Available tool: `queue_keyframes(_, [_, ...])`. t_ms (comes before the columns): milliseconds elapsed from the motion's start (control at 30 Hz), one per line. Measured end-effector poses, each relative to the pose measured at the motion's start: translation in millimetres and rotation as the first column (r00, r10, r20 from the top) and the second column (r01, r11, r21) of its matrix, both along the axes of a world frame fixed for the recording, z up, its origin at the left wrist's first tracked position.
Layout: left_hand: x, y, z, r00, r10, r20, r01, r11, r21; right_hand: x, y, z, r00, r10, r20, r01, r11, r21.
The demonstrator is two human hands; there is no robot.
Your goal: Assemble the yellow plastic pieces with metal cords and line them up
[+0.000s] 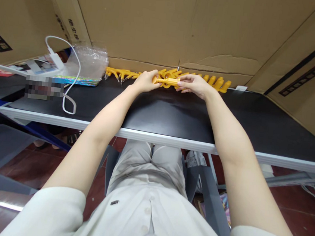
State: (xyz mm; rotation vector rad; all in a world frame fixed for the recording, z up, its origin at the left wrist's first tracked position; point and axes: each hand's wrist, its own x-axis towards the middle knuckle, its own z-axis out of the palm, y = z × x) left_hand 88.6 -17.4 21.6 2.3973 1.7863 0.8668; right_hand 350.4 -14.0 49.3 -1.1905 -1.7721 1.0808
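Looking through the head view, saw a yellow piece (172,82) held level between two hands over the far side of the black tabletop (171,115). Pinched its thicker right end in the fingers of the right hand (197,85). Closed the left hand (145,81) narrowly at its slim left end. Saw more yellow pieces (219,83) along the tabletop's far edge. Noticed a clear plastic bag (92,56) over a colourful packet (86,82) left on the tabletop; could not tell the bag's contents.
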Motion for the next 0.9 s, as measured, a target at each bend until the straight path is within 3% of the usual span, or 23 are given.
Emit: queue_keyframes(900, [2.1, -0.3, 1.3, 1.000, 0.002, 0.009, -0.002, 1.000, -0.006, -3.9, 5.7, -4.5, 0.999, -0.008, -0.044, 0.008, 1.000, 0.003])
